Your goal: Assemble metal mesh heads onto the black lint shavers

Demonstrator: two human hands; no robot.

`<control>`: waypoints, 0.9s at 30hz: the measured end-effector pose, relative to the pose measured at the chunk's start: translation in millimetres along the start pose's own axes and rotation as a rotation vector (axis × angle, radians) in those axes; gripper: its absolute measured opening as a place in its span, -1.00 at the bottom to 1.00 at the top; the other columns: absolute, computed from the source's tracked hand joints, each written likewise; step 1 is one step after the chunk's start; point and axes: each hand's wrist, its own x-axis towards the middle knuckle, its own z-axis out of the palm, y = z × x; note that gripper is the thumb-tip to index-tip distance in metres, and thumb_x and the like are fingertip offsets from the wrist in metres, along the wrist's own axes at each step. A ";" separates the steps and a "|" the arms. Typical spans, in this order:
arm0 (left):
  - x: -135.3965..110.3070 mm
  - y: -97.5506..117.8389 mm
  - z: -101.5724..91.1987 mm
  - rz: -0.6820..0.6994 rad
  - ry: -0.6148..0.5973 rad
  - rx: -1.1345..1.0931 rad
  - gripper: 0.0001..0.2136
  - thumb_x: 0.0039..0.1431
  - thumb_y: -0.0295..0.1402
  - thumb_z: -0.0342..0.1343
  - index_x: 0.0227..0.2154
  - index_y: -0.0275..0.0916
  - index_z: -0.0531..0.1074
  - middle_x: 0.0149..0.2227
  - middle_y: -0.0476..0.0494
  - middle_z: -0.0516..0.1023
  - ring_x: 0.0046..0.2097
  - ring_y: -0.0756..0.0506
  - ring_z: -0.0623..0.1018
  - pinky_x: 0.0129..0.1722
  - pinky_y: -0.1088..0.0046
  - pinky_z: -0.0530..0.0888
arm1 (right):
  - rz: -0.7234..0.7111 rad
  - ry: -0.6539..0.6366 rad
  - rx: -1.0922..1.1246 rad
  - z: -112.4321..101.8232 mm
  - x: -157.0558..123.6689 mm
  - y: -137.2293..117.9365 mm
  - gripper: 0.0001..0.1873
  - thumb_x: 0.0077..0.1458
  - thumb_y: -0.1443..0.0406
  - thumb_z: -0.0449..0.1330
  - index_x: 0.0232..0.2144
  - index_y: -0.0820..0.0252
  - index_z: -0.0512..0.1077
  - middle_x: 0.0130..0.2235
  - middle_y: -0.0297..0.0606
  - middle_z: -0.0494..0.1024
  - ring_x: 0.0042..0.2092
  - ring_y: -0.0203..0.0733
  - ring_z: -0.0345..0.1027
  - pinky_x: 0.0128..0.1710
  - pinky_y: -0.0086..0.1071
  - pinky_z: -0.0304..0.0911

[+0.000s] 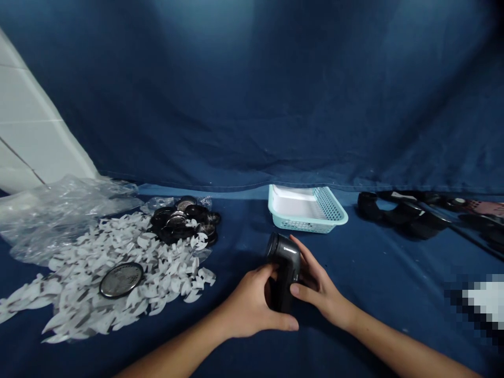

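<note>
A black fabric shaver (289,262) with an angled round head and small pale lettering stands roughly upright between my hands, over the blue cloth. My left hand (254,307) is curled about the lower handle from the left, its thumb across the near side and most fingers hidden behind. From the right, my right hand (321,286) grips the handle, thumb on the near edge and fingers along the far side. To the left of my hands lies a spread heap of small white curved blades (165,268), with a round metal-looking disc (121,280) on top of it.
Black round caps (181,220), some with metal mesh, are piled behind the blades. Clear plastic bags (59,210) lie far left. A light-blue basket (311,224) stands beyond my hands, below a hanging blue cloth (252,105). Black curved parts (417,218) lie at right.
</note>
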 end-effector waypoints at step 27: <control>-4.5 5.3 5.1 -0.127 0.024 0.023 -0.24 -0.31 -0.22 0.47 0.05 -0.23 0.36 0.02 -0.23 0.52 0.01 -0.30 0.50 0.02 0.10 0.42 | -0.059 0.084 -0.078 -1.4 1.6 1.5 -0.22 0.04 0.27 0.36 0.24 -0.16 0.14 0.15 -0.28 0.42 0.18 0.04 0.26 0.23 0.07 0.01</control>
